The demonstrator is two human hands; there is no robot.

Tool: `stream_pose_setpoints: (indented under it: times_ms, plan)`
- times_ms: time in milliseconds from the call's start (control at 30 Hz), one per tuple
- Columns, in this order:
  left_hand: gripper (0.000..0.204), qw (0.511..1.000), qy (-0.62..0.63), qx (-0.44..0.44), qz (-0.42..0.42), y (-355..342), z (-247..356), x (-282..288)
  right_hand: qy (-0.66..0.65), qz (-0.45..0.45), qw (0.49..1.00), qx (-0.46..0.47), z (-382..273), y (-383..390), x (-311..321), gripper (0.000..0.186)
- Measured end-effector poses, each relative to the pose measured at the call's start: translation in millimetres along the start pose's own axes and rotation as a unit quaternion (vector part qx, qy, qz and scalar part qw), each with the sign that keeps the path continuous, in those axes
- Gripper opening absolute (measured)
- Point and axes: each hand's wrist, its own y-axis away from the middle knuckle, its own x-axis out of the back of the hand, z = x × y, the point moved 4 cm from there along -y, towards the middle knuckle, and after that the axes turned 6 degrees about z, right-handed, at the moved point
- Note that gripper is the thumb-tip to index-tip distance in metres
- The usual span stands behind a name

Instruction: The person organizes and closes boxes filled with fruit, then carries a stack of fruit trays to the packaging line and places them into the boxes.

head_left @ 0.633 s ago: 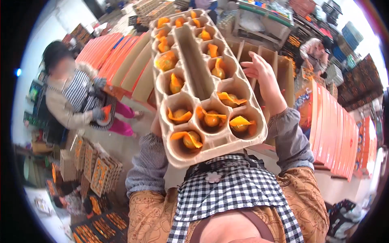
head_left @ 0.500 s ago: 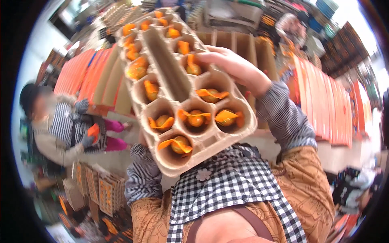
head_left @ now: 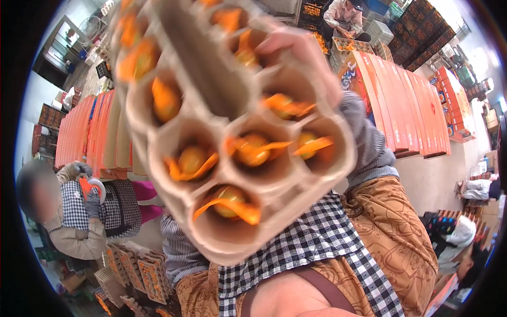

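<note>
A tan moulded-pulp tray [head_left: 251,244] is held up close in front of me, tilted, with its far end out of the picture. Its deep cups hold small round yellow-orange pieces, perhaps fruit, each with an orange wrapper [head_left: 253,148] sticking up. A long hollow runs down the tray's middle. My right hand [head_left: 309,53], blurred, grips the right side, its fingers bent over the rim. My left hand is hidden behind the tray; only the striped left sleeve [head_left: 182,252] shows at the lower left.
Rows of red cartons stand to the right [head_left: 406,108] and left [head_left: 82,132]. A co-worker [head_left: 79,211] at left holds a tape dispenser [head_left: 95,186]. Another person [head_left: 342,20] sits at the back right near stacked crates [head_left: 430,31]. More pulp trays [head_left: 134,267] stand at lower left.
The tray has come nearer and looks larger, still in my right hand. My view has shifted, showing more of the room. The co-worker at left has raised their hands.
</note>
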Motion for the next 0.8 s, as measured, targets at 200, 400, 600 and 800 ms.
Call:
stream_pose_setpoints:
  times_ms: [200,400,600,800]
  plan:
    - [0.052,1.000,0.016,-0.006,0.016,28,-4,35,0.114,0.066,0.990,0.053,-86,51,88,0.075]
    - [0.057,0.999,0.035,0.031,-0.027,44,-24,12,0.242,0.171,0.955,0.026,-133,80,214,0.078]
    - [0.052,0.997,0.054,0.046,0.001,58,-17,20,0.235,0.248,0.936,-0.080,-59,96,269,0.080]
    - [0.053,0.997,0.063,0.036,-0.008,70,-11,1,0.287,0.239,0.922,-0.107,-20,92,276,0.081]
